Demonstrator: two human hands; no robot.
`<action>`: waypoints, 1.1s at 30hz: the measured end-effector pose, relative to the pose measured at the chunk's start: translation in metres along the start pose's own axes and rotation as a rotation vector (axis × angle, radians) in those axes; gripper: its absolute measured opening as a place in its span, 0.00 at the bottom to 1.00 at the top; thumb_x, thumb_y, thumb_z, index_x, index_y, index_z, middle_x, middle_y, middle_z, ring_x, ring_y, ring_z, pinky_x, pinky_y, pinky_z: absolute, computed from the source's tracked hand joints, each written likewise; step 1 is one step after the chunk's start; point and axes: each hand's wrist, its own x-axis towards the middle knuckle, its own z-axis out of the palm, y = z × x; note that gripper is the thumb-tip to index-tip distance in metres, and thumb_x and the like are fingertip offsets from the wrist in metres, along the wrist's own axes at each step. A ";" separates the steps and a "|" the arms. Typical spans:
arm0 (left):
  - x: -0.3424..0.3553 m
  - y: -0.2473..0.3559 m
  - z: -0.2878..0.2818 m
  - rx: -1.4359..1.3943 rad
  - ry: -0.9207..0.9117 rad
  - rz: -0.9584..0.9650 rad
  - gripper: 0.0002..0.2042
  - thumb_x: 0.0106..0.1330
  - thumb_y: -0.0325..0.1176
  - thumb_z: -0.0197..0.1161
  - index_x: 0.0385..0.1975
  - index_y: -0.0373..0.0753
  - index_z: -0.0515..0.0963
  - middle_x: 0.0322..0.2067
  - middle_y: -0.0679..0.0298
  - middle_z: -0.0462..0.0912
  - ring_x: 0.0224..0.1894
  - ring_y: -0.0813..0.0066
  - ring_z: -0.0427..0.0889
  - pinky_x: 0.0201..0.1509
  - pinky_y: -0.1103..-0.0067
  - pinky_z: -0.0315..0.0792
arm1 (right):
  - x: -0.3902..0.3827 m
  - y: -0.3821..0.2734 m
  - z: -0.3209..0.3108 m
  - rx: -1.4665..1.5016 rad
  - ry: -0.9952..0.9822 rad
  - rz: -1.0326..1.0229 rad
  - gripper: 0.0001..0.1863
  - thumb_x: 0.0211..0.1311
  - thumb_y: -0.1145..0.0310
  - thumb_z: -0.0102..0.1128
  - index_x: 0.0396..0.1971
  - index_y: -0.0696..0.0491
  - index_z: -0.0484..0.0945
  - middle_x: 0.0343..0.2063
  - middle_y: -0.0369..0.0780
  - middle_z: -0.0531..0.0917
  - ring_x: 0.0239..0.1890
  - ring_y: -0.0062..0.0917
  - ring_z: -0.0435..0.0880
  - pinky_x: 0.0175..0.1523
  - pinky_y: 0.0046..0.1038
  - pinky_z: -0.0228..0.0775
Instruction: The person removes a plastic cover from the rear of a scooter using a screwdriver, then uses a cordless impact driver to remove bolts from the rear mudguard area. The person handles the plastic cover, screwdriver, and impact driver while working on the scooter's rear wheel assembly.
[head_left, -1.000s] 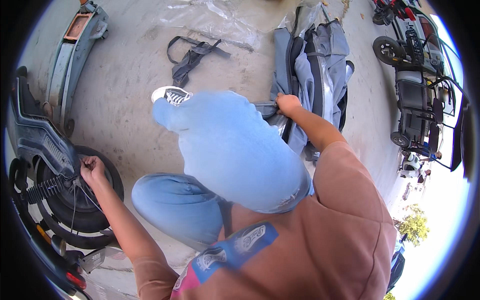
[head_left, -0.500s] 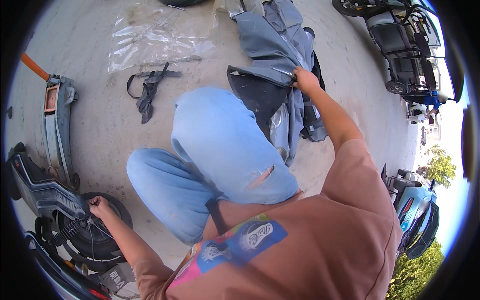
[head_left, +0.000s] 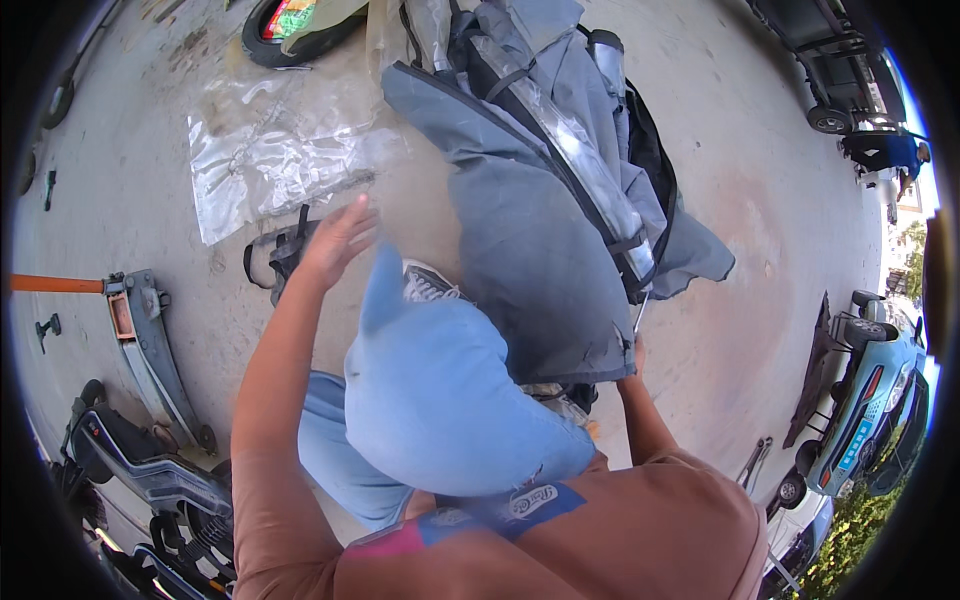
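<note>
My left hand (head_left: 343, 240) is raised above the floor near my knee, fingers stretched and holding nothing. Close under it lies a black strap bundle (head_left: 288, 258). A large grey fabric cover (head_left: 555, 260) with black edging and a clear plastic strip (head_left: 560, 125) is spread in front of me, its near edge by my thigh. At that edge my right hand (head_left: 637, 362) is closed, partly hidden by the fabric. A slim silver metal tool (head_left: 641, 312) sticks up from it; its exact kind is unclear.
A clear plastic sheet (head_left: 285, 165) and a tyre (head_left: 262, 42) lie ahead. On the left are a floor jack (head_left: 150, 345) with an orange handle and a black scooter (head_left: 150, 465). Parked vehicles, including a light-blue car (head_left: 865, 400), and a person (head_left: 890, 155) are at the right.
My left hand has left the scooter's wheel and come up in front of me. My right hand has drawn nearer to my body, and the grey cover is spread wider toward me.
</note>
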 end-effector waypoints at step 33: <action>0.273 0.206 0.187 -0.170 -0.161 0.490 0.39 0.60 0.43 0.69 0.66 0.31 0.55 0.62 0.51 0.67 0.63 0.61 0.68 0.67 0.70 0.62 | 0.345 -0.413 0.301 0.470 -0.374 -0.297 0.30 0.65 0.68 0.56 0.66 0.55 0.59 0.56 0.42 0.74 0.51 0.31 0.76 0.53 0.34 0.72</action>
